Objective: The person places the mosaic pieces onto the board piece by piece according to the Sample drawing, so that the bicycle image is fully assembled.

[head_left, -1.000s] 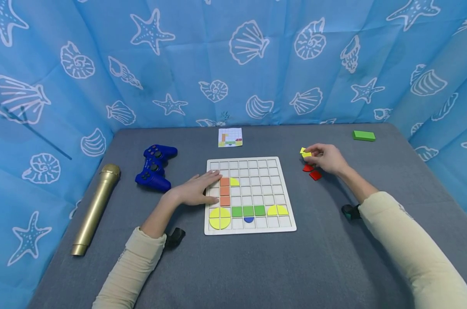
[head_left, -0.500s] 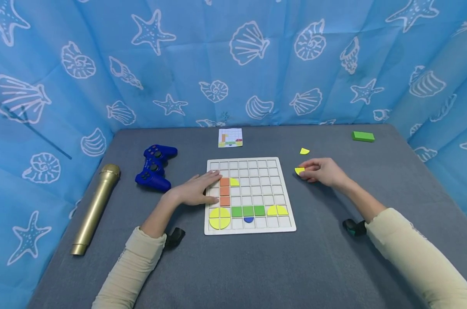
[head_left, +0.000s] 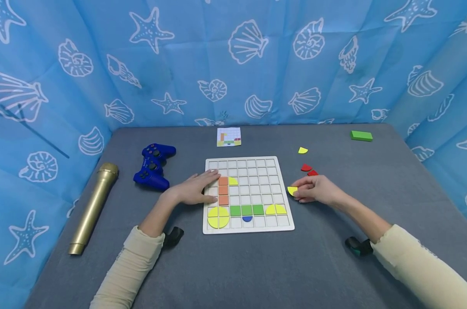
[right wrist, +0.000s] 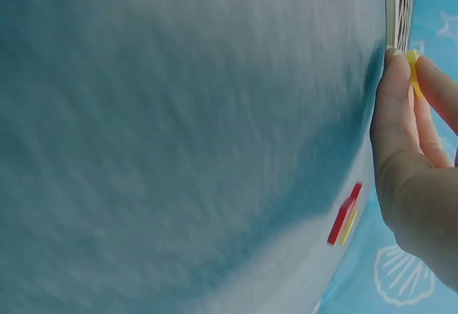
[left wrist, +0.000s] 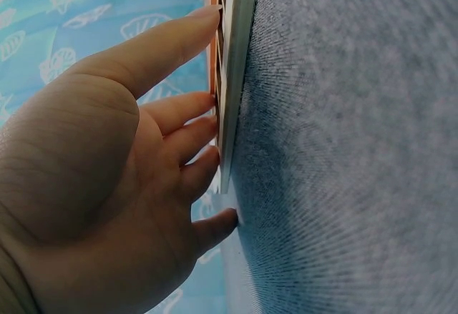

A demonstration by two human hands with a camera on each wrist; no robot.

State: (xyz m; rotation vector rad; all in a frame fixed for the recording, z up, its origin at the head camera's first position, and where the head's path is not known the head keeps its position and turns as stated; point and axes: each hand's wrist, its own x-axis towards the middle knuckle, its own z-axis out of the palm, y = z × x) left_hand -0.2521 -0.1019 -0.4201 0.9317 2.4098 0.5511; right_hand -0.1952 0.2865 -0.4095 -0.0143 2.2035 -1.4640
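My right hand (head_left: pixel 319 189) pinches a yellow quarter-circle tile (head_left: pixel 292 190) between thumb and fingers, just off the right edge of a white grid board (head_left: pixel 258 171). The same tile (right wrist: pixel 414 73) shows at the fingertips in the right wrist view. My left hand (head_left: pixel 192 189) rests with spread fingers on the board's left edge. On the board lie orange square tiles (head_left: pixel 223 191), green square tiles (head_left: pixel 246 210), a blue half-circle tile (head_left: pixel 247 219), a yellow circle of quarter tiles (head_left: pixel 218 217), a pair of yellow quarters (head_left: pixel 276 209) and a single yellow quarter (head_left: pixel 233 181).
Beyond my right hand lie two red tiles (head_left: pixel 306 168) and a loose yellow quarter tile (head_left: pixel 303 150). A small pattern card (head_left: pixel 229 137) lies behind the board. A green block (head_left: pixel 361 136) is at the far right. A blue game controller (head_left: pixel 153 167) and gold microphone (head_left: pixel 94 208) lie left.
My right hand has taken the yellow quarter tile from the loose pieces and carried it toward the near left, up to the board's right edge. My left hand has stayed in place.
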